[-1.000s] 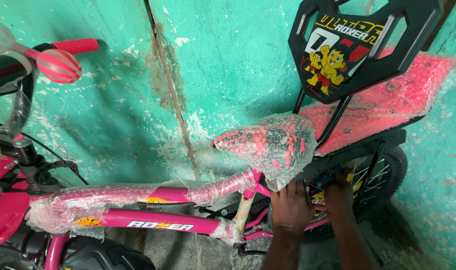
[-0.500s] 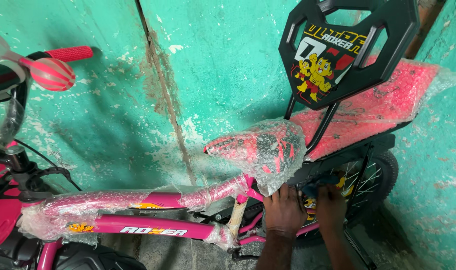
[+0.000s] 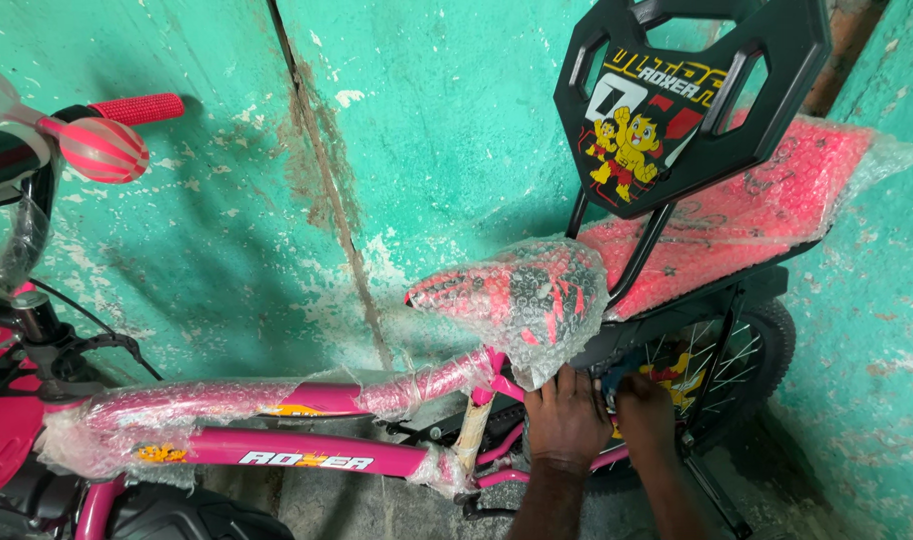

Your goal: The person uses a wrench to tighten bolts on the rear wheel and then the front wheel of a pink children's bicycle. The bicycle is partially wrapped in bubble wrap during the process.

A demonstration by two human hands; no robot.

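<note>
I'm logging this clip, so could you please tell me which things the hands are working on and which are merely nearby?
In hand: left hand and right hand under the bubble-wrapped saddle, by the rear wheel.

Nearby: black backrest, wrapped pink frame, red handlebar end, green wall.

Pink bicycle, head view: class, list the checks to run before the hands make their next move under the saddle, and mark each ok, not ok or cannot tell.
1. Both hands in view: left hand and right hand sit under the saddle: ok.
2. What the fingers grip: hidden: cannot tell.
3. Saddle free of bubble wrap: not ok.
4. Pink frame unwrapped: not ok.
5. Hands outside the rear wheel spokes: cannot tell.
</note>
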